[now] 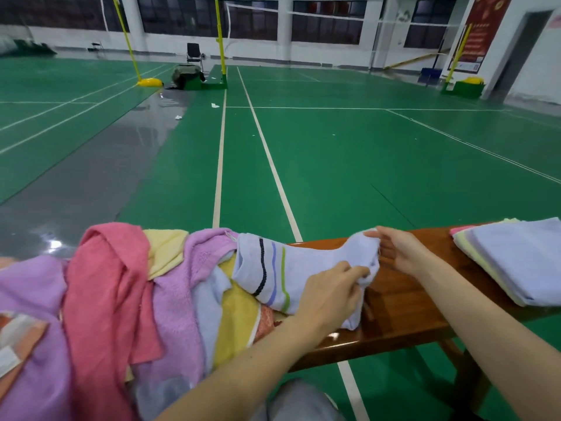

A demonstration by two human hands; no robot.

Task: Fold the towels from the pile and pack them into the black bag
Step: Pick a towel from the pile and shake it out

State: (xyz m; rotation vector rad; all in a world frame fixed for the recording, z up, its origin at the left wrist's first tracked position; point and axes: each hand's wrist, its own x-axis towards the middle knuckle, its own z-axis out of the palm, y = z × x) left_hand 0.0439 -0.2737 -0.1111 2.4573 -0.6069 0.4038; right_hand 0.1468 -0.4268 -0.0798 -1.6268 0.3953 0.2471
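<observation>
**Inspector:** Largest item?

**Clerk:** The wooden bench. The towel pile covers its left end; a folded stack lies at its right end.

**Inspector:** The grip?

**Clerk:** The striped towel rests mid-bench. The left hand pinches its near corner; the right hand pinches its far corner.

Support: I see a brown wooden bench on green court floor | Left: loose towel pile, pink, lilac, yellow | Middle: pale blue striped towel, partly on pile | Right: folded towel stack, blue uppermost
</observation>
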